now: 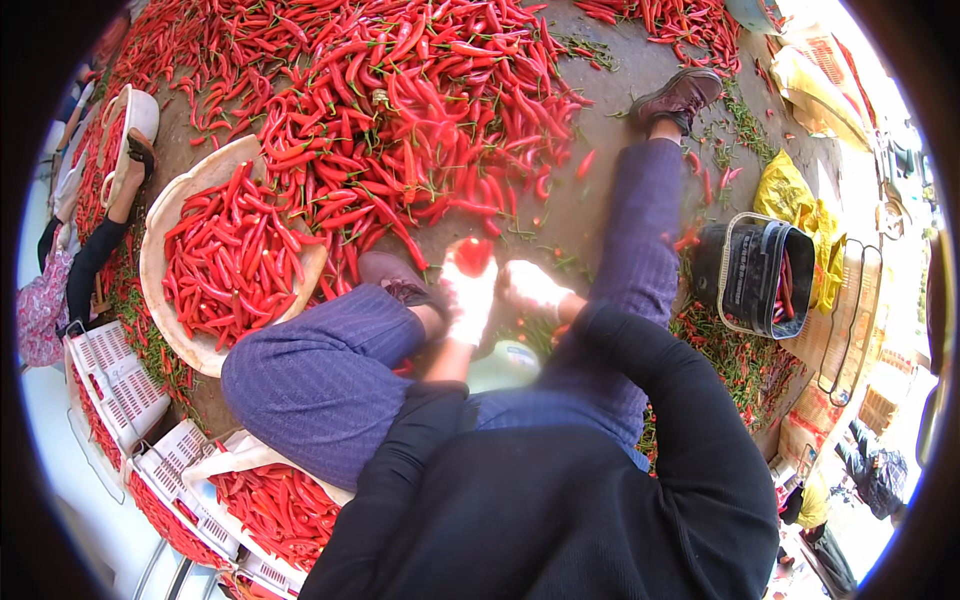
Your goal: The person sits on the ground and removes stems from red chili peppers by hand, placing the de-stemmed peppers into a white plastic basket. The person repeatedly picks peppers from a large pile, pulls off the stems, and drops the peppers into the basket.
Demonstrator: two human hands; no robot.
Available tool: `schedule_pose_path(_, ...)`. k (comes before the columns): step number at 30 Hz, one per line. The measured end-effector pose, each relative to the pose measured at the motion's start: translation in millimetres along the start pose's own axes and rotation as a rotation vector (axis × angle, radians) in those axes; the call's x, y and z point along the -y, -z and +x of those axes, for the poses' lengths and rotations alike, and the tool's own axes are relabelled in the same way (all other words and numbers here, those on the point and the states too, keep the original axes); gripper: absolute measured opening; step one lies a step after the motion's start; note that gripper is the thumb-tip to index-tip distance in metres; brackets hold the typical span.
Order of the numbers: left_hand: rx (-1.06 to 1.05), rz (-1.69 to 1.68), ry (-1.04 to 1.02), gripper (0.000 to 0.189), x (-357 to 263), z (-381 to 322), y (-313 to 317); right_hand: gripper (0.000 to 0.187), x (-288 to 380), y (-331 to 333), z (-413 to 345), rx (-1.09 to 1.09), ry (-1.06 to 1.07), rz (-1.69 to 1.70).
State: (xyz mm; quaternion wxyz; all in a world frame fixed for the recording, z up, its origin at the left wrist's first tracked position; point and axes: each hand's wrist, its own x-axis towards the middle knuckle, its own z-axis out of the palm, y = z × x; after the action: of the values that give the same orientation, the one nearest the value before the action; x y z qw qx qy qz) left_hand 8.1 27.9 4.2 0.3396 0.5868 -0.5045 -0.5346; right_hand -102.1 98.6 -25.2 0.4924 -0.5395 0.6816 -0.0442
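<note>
In the head view my left hand [468,289], in a pale glove, is closed around a red chili pepper [472,256], its end showing above the fingers. Close to its right, my right hand [529,286], also gloved, is blurred with curled fingers; whether it holds anything cannot be told. Beyond both hands spreads a large heap of red chili peppers [420,112] with green stems. A pale basin [171,176] of red peppers stands left of my hands. Below them, between my legs, a pale rounded object [504,366] is partly hidden.
A black bucket [731,277] holding some peppers and a yellow bag [784,187] stand at right. White plastic crates [120,379] and a lined container of peppers [277,510] are at lower left. Another person's sleeve [94,259] shows at far left. Green stems litter the ground.
</note>
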Motion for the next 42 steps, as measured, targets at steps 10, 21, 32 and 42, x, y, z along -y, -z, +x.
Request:
schedule_pose_path(10, 0.127, -0.683, 0.693, 0.017, 19.0, 27.5, 14.9, 0.016, -21.6, 22.5, 85.2, -0.523, 0.038, -0.425)
schedule_pose_path(21, 0.160, -0.805, 0.712, 0.021, 53.7, 49.4, 6.5, 0.006, -1.7, 27.5, 40.9, -0.464, 0.506, -0.466)
schedule_pose_path(32, 0.586, -0.911, 0.745, 0.012, 35.9, 41.7, 22.4, 0.020, 12.2, 15.9, -10.3, -0.415, 0.418, 0.075)
schedule_pose_path(42, 0.211, -0.871, 0.899, 0.016, 19.8, 36.9, 27.7, 0.010, -8.0, 6.5, -35.8, 0.074, 0.563, -0.387)
